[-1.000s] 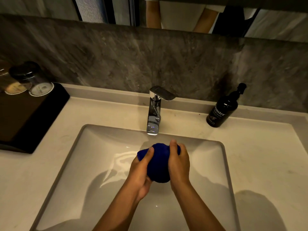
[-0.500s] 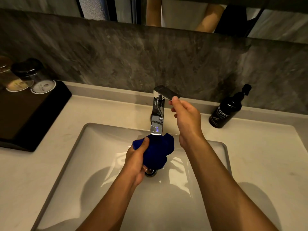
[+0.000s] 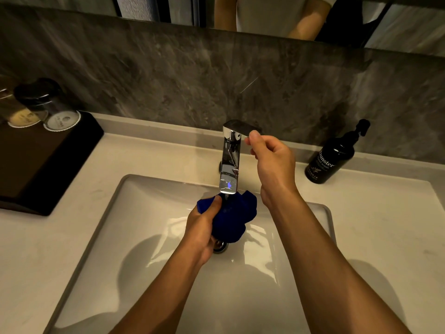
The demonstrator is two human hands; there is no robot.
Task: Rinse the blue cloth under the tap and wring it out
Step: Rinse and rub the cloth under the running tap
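Dim hotel-style bathroom, pale counter [image 3: 375,237] with a sunk-in white sink [image 3: 154,213] and grey stone wall behind; black hand wash bottle [image 3: 330,157] off to the right, a dark tray [image 3: 43,165] with upturned glasses [image 3: 61,109] on the left, neither of them in the way. Left hand [image 3: 204,227] is closed round the blue cloth [image 3: 231,218], bunched into a wad, thumb on top, held right under the tap [image 3: 230,165] spout and over the drain [image 3: 220,247]; right hand [image 3: 272,162] is up at the tap lever [image 3: 240,127], fingertips pinched loosely on its front edge, the other fingers curled in, holding nothing else. I reckon I'm at the turn-the-water-on bit; I can't honestly make out a stream from the spout, though the sink looks wet and shiny, so whether it's running I can't tell. Next move as I see it: work the lever gently so it doesn't blast, keep the cloth centred under the spout, loosen the wad so water gets through; then both hands on it, twisting opposite ways over the sink for the wring.
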